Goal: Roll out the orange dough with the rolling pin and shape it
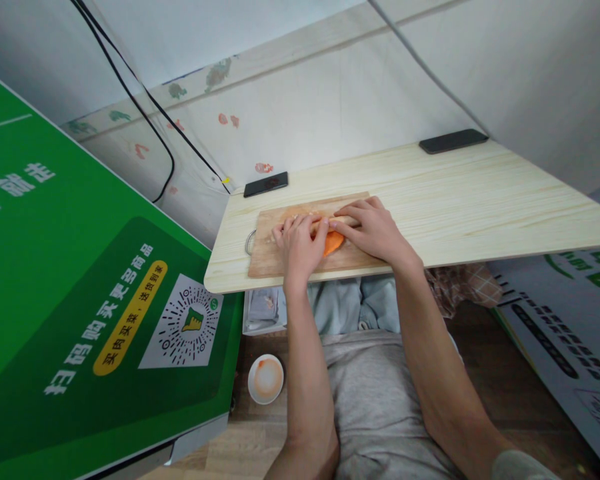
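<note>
A wooden rolling pin (346,221) lies across a wooden cutting board (270,263). My left hand (303,241) has its fingers curled over the left part of the pin, and my right hand (375,230) presses on the right part. Under and in front of the pin shows a flattened piece of orange dough (334,244), partly covered by my hands. Orange stains and pale flour-like specks mark the board behind the pin. A metal ring handle (251,242) sticks out at the board's left end.
Two dark phones lie along the back of the pale wooden table (480,200), one at left (266,185), one at right (453,141). A white bowl (266,379) stands below, left of my left forearm. A green panel (80,267) rises at left; black cables (150,100) hang behind.
</note>
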`<state>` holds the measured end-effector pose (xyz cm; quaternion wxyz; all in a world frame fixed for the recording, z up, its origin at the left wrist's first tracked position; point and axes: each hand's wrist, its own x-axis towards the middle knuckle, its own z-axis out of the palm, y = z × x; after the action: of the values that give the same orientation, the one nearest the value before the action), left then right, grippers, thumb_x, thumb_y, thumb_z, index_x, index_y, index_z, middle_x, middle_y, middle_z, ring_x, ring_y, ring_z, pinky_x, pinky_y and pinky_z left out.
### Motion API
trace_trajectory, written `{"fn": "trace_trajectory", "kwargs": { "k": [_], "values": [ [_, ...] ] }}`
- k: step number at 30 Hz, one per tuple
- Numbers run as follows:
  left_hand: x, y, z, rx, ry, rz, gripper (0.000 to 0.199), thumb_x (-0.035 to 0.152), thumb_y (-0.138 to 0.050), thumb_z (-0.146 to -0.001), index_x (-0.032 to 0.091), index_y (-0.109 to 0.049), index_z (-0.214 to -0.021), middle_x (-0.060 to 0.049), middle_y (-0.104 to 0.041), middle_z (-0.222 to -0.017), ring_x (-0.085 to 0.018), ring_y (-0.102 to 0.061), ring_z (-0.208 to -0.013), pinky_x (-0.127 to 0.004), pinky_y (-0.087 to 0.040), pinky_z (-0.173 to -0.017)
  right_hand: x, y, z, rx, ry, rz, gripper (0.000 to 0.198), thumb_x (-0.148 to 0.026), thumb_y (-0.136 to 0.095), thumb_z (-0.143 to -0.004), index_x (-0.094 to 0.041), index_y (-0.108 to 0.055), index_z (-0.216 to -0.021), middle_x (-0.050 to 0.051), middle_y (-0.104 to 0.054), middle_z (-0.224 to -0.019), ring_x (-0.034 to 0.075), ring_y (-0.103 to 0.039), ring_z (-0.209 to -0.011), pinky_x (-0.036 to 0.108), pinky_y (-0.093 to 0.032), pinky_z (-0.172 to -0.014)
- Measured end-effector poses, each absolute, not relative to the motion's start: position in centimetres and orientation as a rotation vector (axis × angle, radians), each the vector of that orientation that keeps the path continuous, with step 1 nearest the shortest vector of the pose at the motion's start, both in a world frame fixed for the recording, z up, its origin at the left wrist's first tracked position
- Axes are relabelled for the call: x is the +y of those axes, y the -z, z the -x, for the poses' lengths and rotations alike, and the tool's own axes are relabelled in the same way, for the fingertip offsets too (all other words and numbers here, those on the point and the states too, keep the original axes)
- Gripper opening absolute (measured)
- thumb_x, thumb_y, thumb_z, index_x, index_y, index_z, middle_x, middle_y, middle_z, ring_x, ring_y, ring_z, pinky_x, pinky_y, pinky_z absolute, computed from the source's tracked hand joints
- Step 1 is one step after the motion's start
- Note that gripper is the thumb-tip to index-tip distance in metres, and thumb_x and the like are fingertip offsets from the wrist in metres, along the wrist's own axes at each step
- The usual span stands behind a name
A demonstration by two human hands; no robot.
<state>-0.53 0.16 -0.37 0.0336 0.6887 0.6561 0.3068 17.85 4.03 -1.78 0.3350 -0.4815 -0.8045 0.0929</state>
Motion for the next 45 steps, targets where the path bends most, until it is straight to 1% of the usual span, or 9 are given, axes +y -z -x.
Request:
{"fn": "trace_trajectory", "kwargs": {
  "k": [8, 21, 33, 38, 41, 45],
  "values": [
    [0.2, 0.5, 0.5, 2.013, -0.968, -2.118, 0.025, 0.043, -0.06, -0.113, 0.029, -0.081, -0.111, -0.003, -0.083, -0.13, -0.029, -0.067, -0.125, -0.051, -0.037, -0.116, 3.9, 1.6, -17.8, -2.085, -0.244, 1.282, 0.043, -0.056, -0.062, -0.107, -0.023, -0.087, -0.121, 0.015, -0.081, -0.127, 0.042, -0.06, -0.129, 0.057, -0.049, -0.111],
    [0.2, 0.6, 0.5, 2.022, -0.97, -2.133, 0.025, 0.043, -0.06, -0.113, 0.029, -0.08, -0.111, -0.004, -0.083, -0.132, -0.03, -0.067, -0.128, -0.051, -0.038, -0.116, 3.9, 1.6, -17.7, -2.083, -0.244, 1.284, 0.045, -0.057, -0.061, -0.107, -0.023, -0.087, -0.121, 0.015, -0.082, -0.127, 0.042, -0.06, -0.127, 0.057, -0.05, -0.11],
    [0.3, 0.6, 0.5, 2.002, -0.997, -2.128, 0.025, 0.044, -0.059, -0.113, 0.03, -0.081, -0.112, -0.002, -0.084, -0.13, -0.03, -0.068, -0.125, -0.052, -0.036, -0.117, 3.9, 1.6, -17.7, -2.084, -0.235, 1.29, 0.05, -0.061, -0.057, -0.109, -0.022, -0.087, -0.119, 0.016, -0.082, -0.125, 0.041, -0.06, -0.126, 0.056, -0.051, -0.109],
    [0.3, 0.5, 0.5, 2.022, -0.954, -2.126, 0.027, 0.044, -0.058, -0.114, 0.03, -0.081, -0.112, -0.003, -0.083, -0.131, -0.029, -0.067, -0.127, -0.049, -0.038, -0.117, 3.9, 1.6, -17.7, -2.085, -0.24, 1.284, 0.047, -0.059, -0.058, -0.109, -0.024, -0.087, -0.12, 0.015, -0.082, -0.127, 0.041, -0.06, -0.128, 0.056, -0.05, -0.111],
    [0.3, 0.5, 0.6, 2.014, -0.95, -2.126, 0.027, 0.045, -0.058, -0.114, 0.03, -0.08, -0.112, -0.003, -0.083, -0.131, -0.029, -0.067, -0.127, -0.049, -0.039, -0.116, 3.8, 1.4, -18.0, -2.127, -0.269, 1.282, 0.045, -0.056, -0.059, -0.108, -0.023, -0.085, -0.124, 0.016, -0.081, -0.13, 0.042, -0.06, -0.13, 0.058, -0.05, -0.111],
    [0.4, 0.5, 0.8, 1.987, -0.974, -2.115, 0.025, 0.043, -0.059, -0.114, 0.029, -0.08, -0.112, -0.003, -0.083, -0.131, -0.03, -0.068, -0.126, -0.049, -0.039, -0.115, 3.1, 0.8, -18.8, -2.229, -0.341, 1.245, 0.049, -0.055, -0.059, -0.106, -0.022, -0.081, -0.136, 0.016, -0.078, -0.138, 0.043, -0.06, -0.135, 0.061, -0.049, -0.116]
  ]
}}
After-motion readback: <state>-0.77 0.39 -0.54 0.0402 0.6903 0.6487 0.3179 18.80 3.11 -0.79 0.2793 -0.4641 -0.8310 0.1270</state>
